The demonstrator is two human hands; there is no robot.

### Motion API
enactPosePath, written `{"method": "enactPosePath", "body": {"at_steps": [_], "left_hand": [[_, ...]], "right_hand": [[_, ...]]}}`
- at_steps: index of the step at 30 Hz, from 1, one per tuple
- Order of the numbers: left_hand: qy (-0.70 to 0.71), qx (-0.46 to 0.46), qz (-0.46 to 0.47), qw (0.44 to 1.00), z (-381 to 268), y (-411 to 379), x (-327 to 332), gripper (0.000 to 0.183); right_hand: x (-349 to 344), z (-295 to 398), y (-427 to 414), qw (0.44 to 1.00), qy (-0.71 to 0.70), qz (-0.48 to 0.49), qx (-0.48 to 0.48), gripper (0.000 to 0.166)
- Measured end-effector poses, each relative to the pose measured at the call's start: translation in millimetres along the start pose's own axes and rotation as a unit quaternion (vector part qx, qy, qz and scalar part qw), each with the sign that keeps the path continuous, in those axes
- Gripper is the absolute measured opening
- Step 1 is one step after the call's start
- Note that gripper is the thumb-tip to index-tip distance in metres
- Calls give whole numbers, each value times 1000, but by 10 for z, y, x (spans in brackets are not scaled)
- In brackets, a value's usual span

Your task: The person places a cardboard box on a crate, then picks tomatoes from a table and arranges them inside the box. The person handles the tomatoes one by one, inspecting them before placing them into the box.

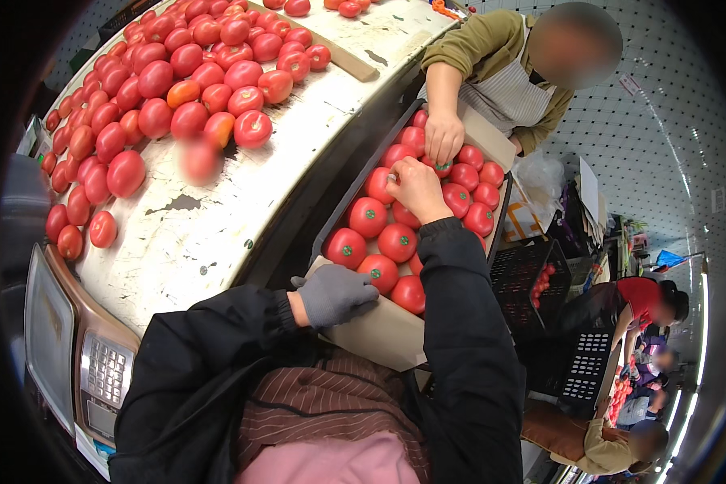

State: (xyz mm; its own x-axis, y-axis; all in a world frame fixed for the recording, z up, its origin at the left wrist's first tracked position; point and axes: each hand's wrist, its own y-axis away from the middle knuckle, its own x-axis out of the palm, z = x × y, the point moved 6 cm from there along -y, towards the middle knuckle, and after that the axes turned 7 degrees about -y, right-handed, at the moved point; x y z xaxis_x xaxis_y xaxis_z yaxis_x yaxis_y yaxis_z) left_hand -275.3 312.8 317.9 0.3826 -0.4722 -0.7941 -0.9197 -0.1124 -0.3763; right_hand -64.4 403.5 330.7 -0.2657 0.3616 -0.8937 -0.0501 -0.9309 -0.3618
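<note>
A dark crate (337,216) lined with cardboard stands before me, holding large red tomatoes (397,242), several with green stickers at the top. My left hand (334,294), in a grey glove, rests over the near cardboard flap (372,339), beside the front tomatoes. Whether its fingers grip the flap cannot be made out. My right hand (420,187) is bare and bent over tomatoes in the middle of the crate. Its fingertips are drawn together at a tomato (377,185); anything between them is too small to tell.
Across the crate, a co-worker's hand (444,134) touches a tomato close to my right hand. Left of the crate, a worn white table (266,199) bears a heap of tomatoes (187,60), a wooden strip (345,57) and a scale (100,357). Black crates (520,281) stand right.
</note>
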Motion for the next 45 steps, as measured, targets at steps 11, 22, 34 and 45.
{"method": "enactPosePath", "body": {"at_steps": [11, 22, 34, 45], "left_hand": [[1, -7, -6, 1000, 11, 12, 2, 9], [9, -4, 3, 1000, 15, -2, 21, 9], [-7, 1, -1, 1000, 31, 11, 39, 8], [-17, -8, -9, 1000, 24, 11, 51, 7]], "right_hand": [[16, -53, 24, 993, -51, -5, 111, 16], [-6, -228, 81, 958, -161, 47, 234, 22], [-46, -13, 167, 991, -96, -84, 43, 11], [-206, 751, 585, 977, -34, -17, -208, 10]]}}
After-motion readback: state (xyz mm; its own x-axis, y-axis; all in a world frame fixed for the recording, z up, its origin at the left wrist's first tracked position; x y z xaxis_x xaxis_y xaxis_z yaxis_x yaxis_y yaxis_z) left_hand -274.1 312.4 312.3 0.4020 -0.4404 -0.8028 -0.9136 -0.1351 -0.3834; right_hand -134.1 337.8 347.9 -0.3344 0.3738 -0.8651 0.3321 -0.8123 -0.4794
